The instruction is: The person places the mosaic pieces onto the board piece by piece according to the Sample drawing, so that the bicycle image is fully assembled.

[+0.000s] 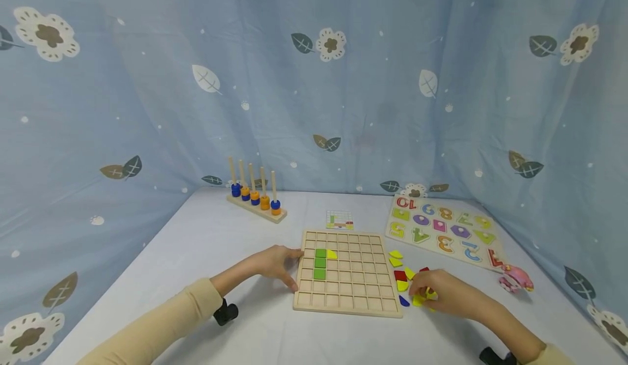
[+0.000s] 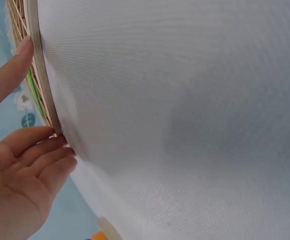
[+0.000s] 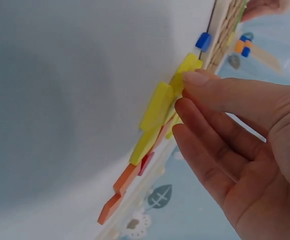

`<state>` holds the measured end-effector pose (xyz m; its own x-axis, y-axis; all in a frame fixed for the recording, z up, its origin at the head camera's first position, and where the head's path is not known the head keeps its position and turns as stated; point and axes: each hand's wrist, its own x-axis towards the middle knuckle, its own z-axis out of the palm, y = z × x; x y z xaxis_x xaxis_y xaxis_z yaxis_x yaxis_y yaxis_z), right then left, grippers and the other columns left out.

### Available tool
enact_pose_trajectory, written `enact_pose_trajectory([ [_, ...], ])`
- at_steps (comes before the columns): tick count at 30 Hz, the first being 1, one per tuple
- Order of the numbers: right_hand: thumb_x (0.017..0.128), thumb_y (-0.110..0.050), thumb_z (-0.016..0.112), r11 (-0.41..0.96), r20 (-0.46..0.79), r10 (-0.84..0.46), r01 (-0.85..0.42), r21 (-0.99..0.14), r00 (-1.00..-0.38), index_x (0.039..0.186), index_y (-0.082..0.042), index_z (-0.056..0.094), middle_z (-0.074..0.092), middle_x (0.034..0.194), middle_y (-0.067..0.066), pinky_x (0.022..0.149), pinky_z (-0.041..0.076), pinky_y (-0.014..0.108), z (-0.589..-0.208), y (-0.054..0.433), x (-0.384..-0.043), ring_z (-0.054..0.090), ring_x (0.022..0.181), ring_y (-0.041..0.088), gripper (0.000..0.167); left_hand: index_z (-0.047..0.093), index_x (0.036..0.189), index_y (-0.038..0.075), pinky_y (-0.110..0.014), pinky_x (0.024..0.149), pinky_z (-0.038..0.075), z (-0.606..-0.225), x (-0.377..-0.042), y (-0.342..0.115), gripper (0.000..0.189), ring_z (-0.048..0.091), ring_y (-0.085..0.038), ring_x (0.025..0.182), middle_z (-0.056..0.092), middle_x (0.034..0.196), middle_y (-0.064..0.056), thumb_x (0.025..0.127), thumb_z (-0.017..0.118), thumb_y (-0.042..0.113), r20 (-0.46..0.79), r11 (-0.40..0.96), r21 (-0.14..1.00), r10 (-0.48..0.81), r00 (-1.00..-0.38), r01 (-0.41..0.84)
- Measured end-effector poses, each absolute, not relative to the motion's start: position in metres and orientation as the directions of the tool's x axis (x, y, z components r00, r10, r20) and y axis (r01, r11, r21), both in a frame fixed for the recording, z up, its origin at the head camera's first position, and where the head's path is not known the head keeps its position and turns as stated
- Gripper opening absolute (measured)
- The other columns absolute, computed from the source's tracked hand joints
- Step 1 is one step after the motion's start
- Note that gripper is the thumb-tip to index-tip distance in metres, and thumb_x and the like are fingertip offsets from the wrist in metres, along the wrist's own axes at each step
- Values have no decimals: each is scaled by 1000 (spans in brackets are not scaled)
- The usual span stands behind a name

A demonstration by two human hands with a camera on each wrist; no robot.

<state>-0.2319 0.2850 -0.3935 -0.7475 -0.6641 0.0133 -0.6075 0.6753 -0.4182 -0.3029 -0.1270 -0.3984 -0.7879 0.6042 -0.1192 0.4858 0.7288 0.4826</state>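
Note:
A square wooden grid board [image 1: 352, 302] lies on the white table, with several green squares [image 1: 320, 263] and a yellow quarter-round piece [image 1: 332, 254] in its cells. At its left edge is my left hand [image 1: 276, 261]; thumb and fingertips touch the rim, fingers mostly straight, as the left wrist view shows with the hand [image 2: 27, 175]. Right of the board, my right hand [image 1: 444, 293] is down among loose pieces. In the right wrist view, thumb and forefinger of this hand [image 3: 245, 130] pinch a yellow piece [image 3: 186, 65]; its exact shape is partly hidden.
Loose yellow pieces [image 1: 395, 262], a red piece [image 1: 400, 275] and a blue piece [image 1: 404, 300] lie beside the board. Behind it is a pattern card [image 1: 339, 219]. A peg stacker [image 1: 256, 208] stands back left; a number puzzle [image 1: 441, 229] and pink toy [image 1: 517, 278] lie right.

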Motion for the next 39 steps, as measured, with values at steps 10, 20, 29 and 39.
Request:
enact_pose_trajectory([
  [10,77,2,77,676,14,-667,-613,-408,-745,88,-19,71,64,90,-13,66,53,23,-396,285,-233,53,73,3,24,50,138,-1,-47,108,35,-400,-303,-128,88,43,-33,132,48,143,-16,66,89,30,-115,735,469,600,-791,490],
  [20,79,-15,79,675,24,-656,-600,-429,-754,86,-19,66,58,80,-17,61,51,22,-396,287,-233,52,69,1,16,52,137,1,-46,107,37,-397,-302,-126,85,44,-33,131,49,142,-16,66,89,29,-128,745,461,594,-794,483],
  [29,77,6,74,650,-2,-702,-640,-411,-712,94,-25,71,64,99,-14,75,56,27,-395,288,-230,59,84,5,35,51,138,1,-46,107,37,-398,-303,-126,85,44,-33,131,49,142,-16,66,89,29,-130,749,453,591,-796,483],
  [39,79,-1,76,668,-30,-686,-614,-420,-727,92,-19,72,61,92,-15,66,53,22,-392,286,-232,54,73,3,23,51,138,3,-46,107,37,-398,-303,-125,86,44,-32,132,49,142,-15,66,89,30,-139,757,450,583,-801,473],
])
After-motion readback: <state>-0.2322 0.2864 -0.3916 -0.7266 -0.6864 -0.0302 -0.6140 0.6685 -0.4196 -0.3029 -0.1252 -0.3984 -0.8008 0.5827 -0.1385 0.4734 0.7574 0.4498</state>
